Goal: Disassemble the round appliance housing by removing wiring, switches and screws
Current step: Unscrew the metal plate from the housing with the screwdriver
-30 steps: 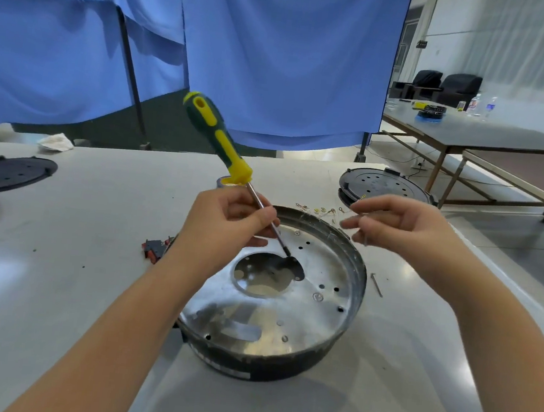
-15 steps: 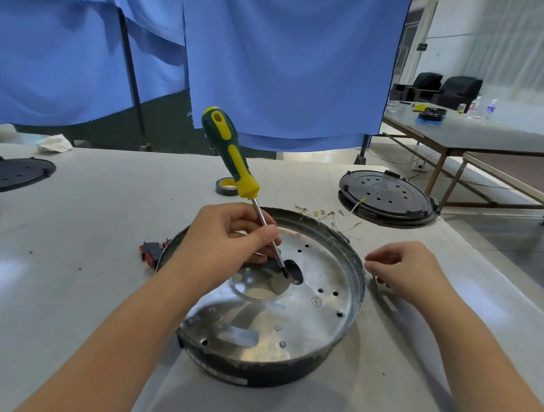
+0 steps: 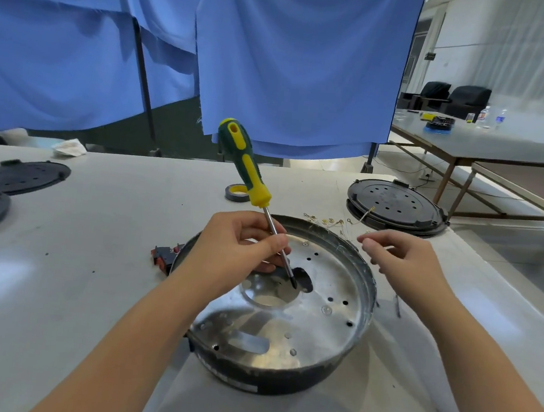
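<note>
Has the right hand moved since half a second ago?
Yes. The right hand has risen off the table beside the housing and now hovers above its rim.

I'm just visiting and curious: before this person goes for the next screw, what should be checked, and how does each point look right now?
1. Screwdriver in hand: ok, the left hand pinches its metal shaft.
2. Tip on a screw: not ok, it hangs over the housing's centre opening.
3. Round housing flat on the table: ok.
4. Housing held steady: not ok, the right hand hovers by the rim with loosely curled fingers.
5. Removed terminals out of the way: ok, beyond the far rim.
6. Screws left in the plate: cannot tell.
</note>
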The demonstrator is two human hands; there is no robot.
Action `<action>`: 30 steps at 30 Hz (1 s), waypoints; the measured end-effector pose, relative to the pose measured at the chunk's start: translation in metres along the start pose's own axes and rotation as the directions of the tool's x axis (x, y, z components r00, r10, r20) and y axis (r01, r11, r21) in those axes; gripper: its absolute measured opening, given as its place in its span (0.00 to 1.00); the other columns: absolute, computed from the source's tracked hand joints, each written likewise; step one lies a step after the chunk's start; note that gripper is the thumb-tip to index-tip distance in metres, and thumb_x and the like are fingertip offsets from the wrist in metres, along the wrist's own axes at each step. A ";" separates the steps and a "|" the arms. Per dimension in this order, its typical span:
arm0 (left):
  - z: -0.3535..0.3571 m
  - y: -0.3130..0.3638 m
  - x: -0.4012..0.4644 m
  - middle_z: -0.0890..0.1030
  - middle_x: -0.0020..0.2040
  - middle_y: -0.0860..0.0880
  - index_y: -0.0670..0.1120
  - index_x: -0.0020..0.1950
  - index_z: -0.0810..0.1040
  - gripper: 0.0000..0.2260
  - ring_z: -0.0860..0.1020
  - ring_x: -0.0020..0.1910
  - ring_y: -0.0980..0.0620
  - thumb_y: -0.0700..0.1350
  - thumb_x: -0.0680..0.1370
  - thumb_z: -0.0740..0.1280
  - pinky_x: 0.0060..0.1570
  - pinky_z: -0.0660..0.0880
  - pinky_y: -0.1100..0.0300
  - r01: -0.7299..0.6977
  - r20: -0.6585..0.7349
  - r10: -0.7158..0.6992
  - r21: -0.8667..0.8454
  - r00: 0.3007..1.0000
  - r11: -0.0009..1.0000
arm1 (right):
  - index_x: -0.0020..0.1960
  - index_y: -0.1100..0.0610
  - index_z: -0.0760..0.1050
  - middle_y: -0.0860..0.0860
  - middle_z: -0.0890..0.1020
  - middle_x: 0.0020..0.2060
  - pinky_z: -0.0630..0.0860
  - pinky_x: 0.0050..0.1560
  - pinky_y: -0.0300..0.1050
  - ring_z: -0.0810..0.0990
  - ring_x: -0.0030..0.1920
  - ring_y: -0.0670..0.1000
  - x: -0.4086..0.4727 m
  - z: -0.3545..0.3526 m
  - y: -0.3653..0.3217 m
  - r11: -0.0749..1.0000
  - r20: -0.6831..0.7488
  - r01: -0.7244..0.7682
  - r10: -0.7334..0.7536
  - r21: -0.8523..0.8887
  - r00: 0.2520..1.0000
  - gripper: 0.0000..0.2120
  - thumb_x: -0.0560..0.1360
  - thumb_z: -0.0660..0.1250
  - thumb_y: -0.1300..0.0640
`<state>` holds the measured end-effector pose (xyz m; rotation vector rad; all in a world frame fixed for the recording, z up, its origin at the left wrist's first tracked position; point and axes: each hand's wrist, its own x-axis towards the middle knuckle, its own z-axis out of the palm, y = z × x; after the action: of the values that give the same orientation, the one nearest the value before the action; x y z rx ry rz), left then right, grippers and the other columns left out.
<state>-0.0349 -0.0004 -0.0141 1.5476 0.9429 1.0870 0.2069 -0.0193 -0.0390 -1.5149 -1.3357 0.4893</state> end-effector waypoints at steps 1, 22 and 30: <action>-0.001 0.000 0.001 0.86 0.38 0.47 0.45 0.45 0.82 0.03 0.85 0.38 0.49 0.37 0.75 0.70 0.36 0.80 0.63 -0.003 0.010 0.003 0.011 1.000 1.000 | 0.41 0.47 0.82 0.44 0.84 0.36 0.75 0.38 0.39 0.78 0.33 0.40 0.000 0.002 -0.008 0.999 0.018 0.026 -0.027 0.020 0.999 0.08 0.74 0.67 0.57; -0.032 0.025 0.044 0.86 0.39 0.53 0.49 0.45 0.84 0.03 0.84 0.40 0.57 0.44 0.73 0.73 0.44 0.78 0.68 -0.108 0.300 -0.020 0.403 0.954 0.909 | 0.50 0.58 0.78 0.54 0.83 0.44 0.82 0.43 0.42 0.84 0.43 0.50 0.035 0.063 -0.122 0.950 0.325 -0.068 -0.037 0.306 0.945 0.08 0.73 0.72 0.59; -0.086 0.011 0.063 0.81 0.50 0.59 0.53 0.56 0.81 0.09 0.79 0.49 0.59 0.50 0.76 0.68 0.50 0.72 0.63 0.077 -0.026 -0.080 0.657 0.996 0.750 | 0.48 0.57 0.79 0.52 0.84 0.41 0.83 0.45 0.47 0.85 0.43 0.52 0.036 0.067 -0.115 0.954 0.297 -0.091 0.002 0.286 0.955 0.09 0.69 0.75 0.59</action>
<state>-0.0973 0.0801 0.0182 2.0460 1.4831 0.7074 0.1073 0.0263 0.0441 -1.2581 -1.3800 0.9341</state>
